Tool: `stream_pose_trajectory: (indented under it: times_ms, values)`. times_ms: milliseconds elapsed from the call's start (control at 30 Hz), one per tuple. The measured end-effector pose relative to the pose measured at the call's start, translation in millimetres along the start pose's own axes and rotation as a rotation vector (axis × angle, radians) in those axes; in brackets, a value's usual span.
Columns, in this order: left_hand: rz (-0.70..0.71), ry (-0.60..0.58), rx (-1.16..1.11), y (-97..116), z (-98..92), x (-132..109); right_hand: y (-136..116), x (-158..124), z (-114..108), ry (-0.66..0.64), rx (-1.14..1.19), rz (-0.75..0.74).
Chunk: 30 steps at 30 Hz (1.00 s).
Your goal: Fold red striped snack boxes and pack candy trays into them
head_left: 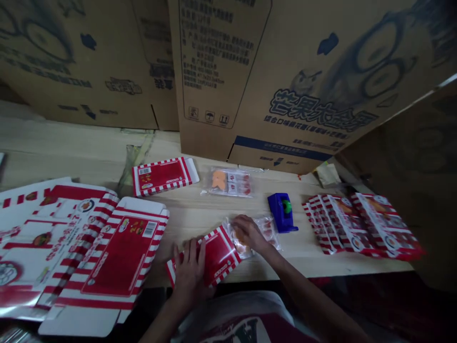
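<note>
A red box with striped white edges (219,257) lies at the table's front edge. My left hand (189,267) grips its left end, fingers over the top and thumb hidden. At the box's right end is a clear plastic packet (266,228) with orange and reddish pieces inside. My right hand (248,231) has its fingers bent onto the packet's left part, beside the box's end. Whether the packet's edge is inside the box I cannot tell. A second clear packet (230,182) lies further back, near another red striped box (162,176).
Flat unfolded striped cartons (117,257) are piled at the left. A blue tape dispenser (282,214) stands right of the packet. Several filled red-and-white packs (357,224) lean in a row at the right. Large cardboard boxes (228,133) wall off the table's back.
</note>
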State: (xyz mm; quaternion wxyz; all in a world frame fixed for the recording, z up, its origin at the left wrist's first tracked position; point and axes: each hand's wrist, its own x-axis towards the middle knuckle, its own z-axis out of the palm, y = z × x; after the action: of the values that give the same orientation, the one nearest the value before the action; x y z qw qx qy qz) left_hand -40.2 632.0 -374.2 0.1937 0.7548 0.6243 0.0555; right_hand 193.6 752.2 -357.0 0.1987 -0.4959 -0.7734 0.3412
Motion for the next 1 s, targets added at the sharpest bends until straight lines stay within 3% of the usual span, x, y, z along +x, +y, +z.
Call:
stream_pose_trajectory:
  times_ms: [133,267,333,400,500,600,667,800,1000]
  values:
    - [0.008,0.127,0.042,3,2.3,-4,8,-13,2,-0.059,-0.123,-0.240]
    - [0.073,0.200,0.065,3,5.6,-9,17,-18,3,-0.137,-0.177,-0.379]
    - [0.106,0.215,0.078,1,7.3,-10,19,-17,8,-0.148,-0.090,-0.408]
    - [0.131,0.216,0.098,-1,8.4,-11,22,-15,14,-0.065,0.085,-0.366]
    - [0.145,0.185,0.134,-4,7.2,-10,30,-16,11,0.177,0.270,-0.268]
    - [0.117,0.141,0.163,-4,3.8,-8,49,-30,-12,0.399,0.277,-0.177]
    - [0.111,0.136,0.174,-4,2.1,-8,64,-44,-28,0.479,0.276,-0.101]
    - [0.119,0.159,0.175,-2,1.6,-7,76,-63,-32,0.458,0.323,0.007]
    - [0.189,0.205,0.147,14,6.3,-1,29,-58,26,0.212,0.554,-0.016]
